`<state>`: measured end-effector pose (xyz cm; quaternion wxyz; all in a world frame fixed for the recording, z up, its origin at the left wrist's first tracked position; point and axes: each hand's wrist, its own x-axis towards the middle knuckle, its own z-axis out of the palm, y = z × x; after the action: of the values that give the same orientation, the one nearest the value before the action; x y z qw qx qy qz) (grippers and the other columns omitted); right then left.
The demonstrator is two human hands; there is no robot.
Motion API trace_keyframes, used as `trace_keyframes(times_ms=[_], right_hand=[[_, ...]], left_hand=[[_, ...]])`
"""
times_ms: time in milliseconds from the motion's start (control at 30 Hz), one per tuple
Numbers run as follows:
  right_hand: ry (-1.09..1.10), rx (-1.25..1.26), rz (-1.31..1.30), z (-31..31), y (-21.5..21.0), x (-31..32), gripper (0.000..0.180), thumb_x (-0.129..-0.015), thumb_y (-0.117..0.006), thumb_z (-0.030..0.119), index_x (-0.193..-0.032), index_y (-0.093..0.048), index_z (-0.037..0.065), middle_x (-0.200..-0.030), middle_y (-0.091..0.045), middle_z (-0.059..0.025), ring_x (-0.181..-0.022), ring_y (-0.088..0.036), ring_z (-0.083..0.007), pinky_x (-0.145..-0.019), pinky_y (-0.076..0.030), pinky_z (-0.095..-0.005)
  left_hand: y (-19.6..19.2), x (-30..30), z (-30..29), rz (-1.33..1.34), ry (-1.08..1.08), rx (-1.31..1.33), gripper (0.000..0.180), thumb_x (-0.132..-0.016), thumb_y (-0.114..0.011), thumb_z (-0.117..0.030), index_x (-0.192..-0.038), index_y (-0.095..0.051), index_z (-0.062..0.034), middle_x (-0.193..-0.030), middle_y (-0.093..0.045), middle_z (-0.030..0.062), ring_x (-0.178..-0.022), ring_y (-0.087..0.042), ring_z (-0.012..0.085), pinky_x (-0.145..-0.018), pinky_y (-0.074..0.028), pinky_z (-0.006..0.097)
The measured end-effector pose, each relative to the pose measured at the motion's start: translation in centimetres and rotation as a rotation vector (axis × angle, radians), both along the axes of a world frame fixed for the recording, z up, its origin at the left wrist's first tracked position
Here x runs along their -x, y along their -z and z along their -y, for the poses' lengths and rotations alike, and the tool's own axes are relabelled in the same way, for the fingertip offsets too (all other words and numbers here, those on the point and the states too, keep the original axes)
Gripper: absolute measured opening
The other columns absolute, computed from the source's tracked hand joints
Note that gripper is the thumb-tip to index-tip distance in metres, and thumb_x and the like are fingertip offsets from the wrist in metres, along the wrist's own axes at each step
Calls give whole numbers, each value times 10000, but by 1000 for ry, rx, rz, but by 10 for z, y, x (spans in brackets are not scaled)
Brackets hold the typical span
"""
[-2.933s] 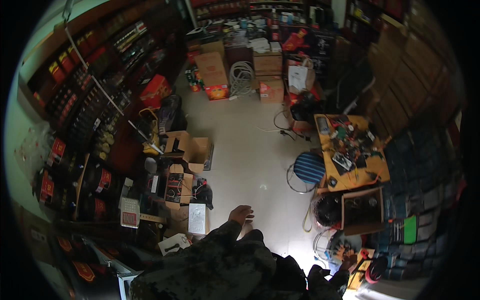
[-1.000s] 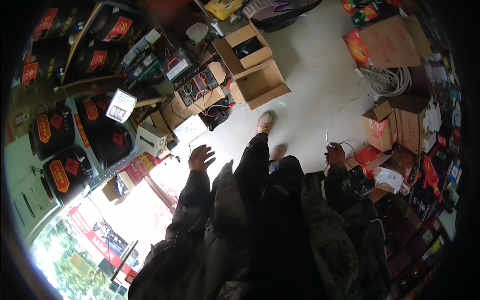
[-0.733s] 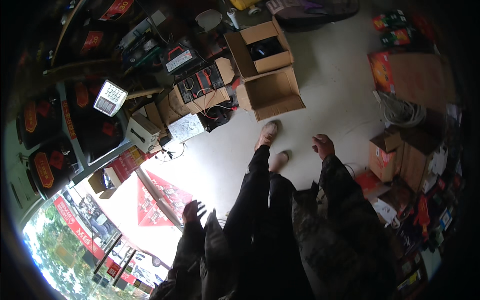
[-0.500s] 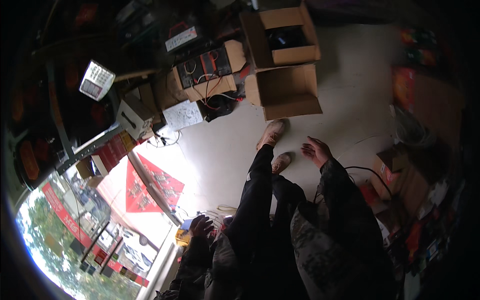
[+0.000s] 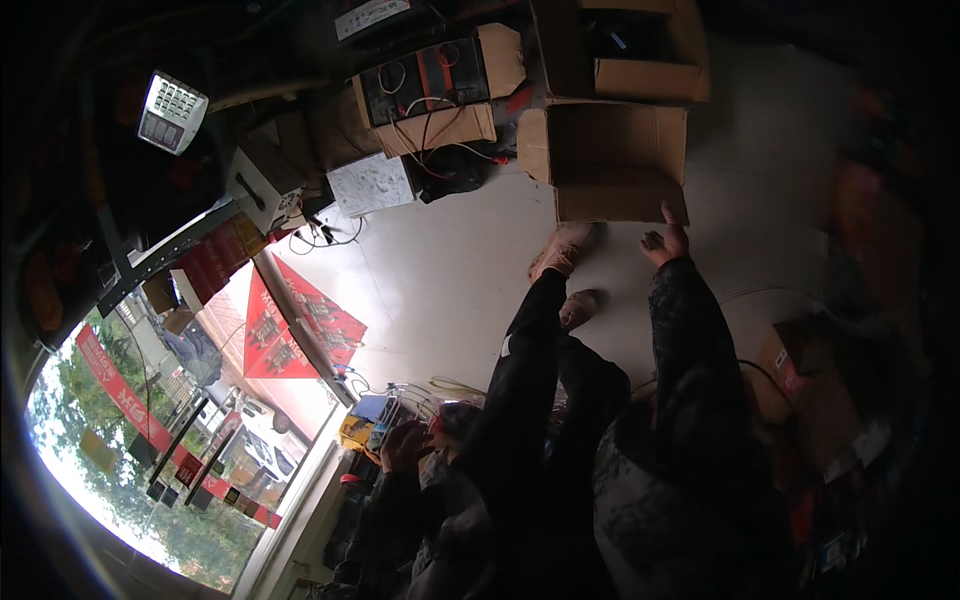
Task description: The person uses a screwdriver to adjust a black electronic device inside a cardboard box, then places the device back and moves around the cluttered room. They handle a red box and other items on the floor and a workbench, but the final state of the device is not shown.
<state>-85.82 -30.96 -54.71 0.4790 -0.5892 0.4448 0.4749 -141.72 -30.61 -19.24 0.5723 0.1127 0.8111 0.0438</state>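
My right hand [image 5: 667, 240] reaches forward with its fingers apart and nothing in it. One fingertip overlaps the near edge of an open brown cardboard box [image 5: 620, 205]; whether it touches the cardboard I cannot tell. Behind, joined to or against this box, another open carton [image 5: 650, 78] holds a dark object [image 5: 625, 38]. Low at the left, my left hand [image 5: 405, 446] hangs in shadow, empty and loosely open. Nearest to it are a yellow item [image 5: 357, 434] and some small things by the doorway.
Left of the boxes, a carton holds black batteries [image 5: 425, 82] with loose cables, beside a speckled pale panel [image 5: 370, 184]. A grey metal case [image 5: 262, 190] stands by the shelf. A red-patterned panel [image 5: 320, 320] is at the doorway; a carton [image 5: 785, 365] stands at right.
My right hand has moved forward to the box's near edge. The view has shifted, and the boxes sit higher and further right in it. My left hand stays low and empty.
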Motion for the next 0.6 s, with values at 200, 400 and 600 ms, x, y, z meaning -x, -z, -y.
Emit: trace_keyframes(times_ms=[200, 400, 600], right_hand=[[-28, -243, 165, 0, 22, 15, 472, -981, -612, 152, -1398, -417, 47, -1328, -524, -106, -1200, -557, -247, -995, -530, -385], [-163, -281, 275, 37, -74, 12, 493, -958, -637, 157, -1390, -439, 26, -1289, -533, -120, -1158, -576, -269, -950, -555, -419], [-215, -162, 289, 94, -179, 36, 577, -943, -668, 156, -1438, -383, 85, -1339, -500, -104, -1185, -548, -275, -925, -560, -423]], left_hand=[[-4, -4, 6, -10, 22, -75, 294, -926, -641, -123, -1202, -608, -24, -1118, -675, 124, -996, -694, 281, -763, -610, 397], [7, -5, 27, 120, 459, -298, 264, -892, -657, -15, -1151, -628, 32, -1148, -625, 136, -1013, -685, 273, -802, -617, 365], [-18, -14, 29, 297, 97, -256, 324, -918, -647, -95, -1215, -586, 18, -1124, -659, 158, -1023, -681, 307, -808, -598, 412]])
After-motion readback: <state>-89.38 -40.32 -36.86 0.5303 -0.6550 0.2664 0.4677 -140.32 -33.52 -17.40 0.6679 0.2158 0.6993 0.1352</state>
